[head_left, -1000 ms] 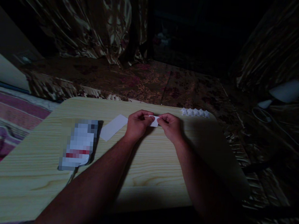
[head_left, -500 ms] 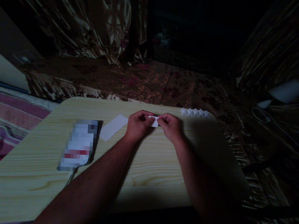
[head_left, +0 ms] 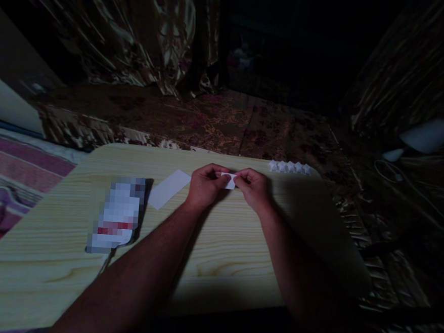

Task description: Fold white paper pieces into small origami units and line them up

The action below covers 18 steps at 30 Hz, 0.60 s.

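Observation:
Between my two hands is a small piece of white paper (head_left: 228, 181), held above the far half of the wooden table. My left hand (head_left: 207, 184) pinches its left side, thumb on the near face. The right side is gripped by my right hand (head_left: 254, 187), also between thumb and fingers. Whether the paper is folded is too small to tell. Left of my left hand lies a flat white paper strip (head_left: 169, 189), slanting on the tabletop. Several folded white paper stars (head_left: 289, 167) stand in a row at the far right edge.
A blurred-out phone-like object (head_left: 117, 215) with a cable lies on the left of the wooden table (head_left: 231, 258). Beyond the table are a patterned cloth-covered ledge (head_left: 210, 117) and curtains. A striped bed cover (head_left: 12, 167) is at left, a white lamp (head_left: 429, 135) at right.

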Available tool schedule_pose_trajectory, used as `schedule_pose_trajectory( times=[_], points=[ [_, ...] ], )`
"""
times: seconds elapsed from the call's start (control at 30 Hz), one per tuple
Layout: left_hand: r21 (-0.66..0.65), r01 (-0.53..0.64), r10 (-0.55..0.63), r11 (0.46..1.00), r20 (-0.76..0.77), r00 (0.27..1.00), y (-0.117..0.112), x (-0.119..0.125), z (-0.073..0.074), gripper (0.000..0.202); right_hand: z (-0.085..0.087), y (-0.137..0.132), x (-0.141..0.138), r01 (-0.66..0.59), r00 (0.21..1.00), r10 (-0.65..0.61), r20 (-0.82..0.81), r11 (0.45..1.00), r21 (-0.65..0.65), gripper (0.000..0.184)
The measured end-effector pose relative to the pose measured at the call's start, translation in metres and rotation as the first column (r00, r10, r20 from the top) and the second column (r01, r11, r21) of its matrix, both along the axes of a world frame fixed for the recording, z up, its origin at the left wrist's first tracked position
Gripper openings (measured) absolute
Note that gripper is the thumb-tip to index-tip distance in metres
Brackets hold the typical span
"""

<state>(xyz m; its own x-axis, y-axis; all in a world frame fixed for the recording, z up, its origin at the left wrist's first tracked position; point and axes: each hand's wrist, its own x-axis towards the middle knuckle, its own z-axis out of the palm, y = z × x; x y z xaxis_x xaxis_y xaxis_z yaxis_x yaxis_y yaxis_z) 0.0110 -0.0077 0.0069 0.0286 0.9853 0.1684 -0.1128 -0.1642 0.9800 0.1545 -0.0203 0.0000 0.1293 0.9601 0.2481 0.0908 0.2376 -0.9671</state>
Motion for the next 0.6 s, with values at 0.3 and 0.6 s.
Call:
schedule_pose_trajectory(
  times=[0.3, 0.6],
  points=[
    [0.013, 0.037, -0.037, 0.999, 0.014, 0.999, -0.0009, 0.0016, -0.0015, 0.032, -0.0052, 0.0033, 0.0009, 0.035, 0.999, -0.035, 0.036, 0.999, 0.013, 0.011],
    [-0.092, 0.15, -0.146, 0.984, 0.049, 0.988, 0.0051, -0.0012, -0.0075, 0.029, -0.0028, 0.0016, 0.0007, 0.072, 0.997, -0.075, 0.033, 0.995, 0.067, 0.014]
  ],
)
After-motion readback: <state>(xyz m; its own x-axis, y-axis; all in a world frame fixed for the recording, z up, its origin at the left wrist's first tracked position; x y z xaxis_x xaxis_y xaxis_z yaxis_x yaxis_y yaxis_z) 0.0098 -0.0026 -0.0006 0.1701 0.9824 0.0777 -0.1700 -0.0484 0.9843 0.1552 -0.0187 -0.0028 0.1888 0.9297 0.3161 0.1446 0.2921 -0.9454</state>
